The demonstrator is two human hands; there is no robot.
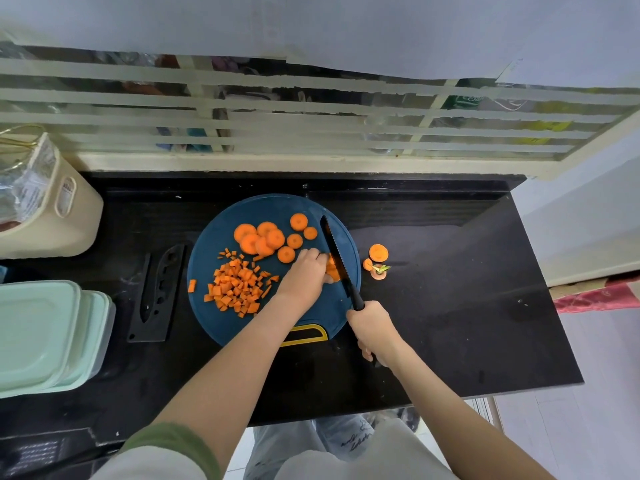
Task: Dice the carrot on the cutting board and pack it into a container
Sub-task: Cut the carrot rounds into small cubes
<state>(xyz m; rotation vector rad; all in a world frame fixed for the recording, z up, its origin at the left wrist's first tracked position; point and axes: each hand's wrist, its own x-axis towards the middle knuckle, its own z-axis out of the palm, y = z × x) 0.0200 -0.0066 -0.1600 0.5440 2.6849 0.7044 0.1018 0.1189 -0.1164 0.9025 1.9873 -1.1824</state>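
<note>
The left hand (306, 271) pins orange carrot slices (333, 270) just beside the black knife (333, 244) gripped by the right hand (374, 330), where a slip could cut it.

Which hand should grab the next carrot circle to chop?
The left hand, probably. It sits on the cutting board right beside the carrot rounds, holding only small carrot pieces. The right hand is busy gripping the knife.
</note>
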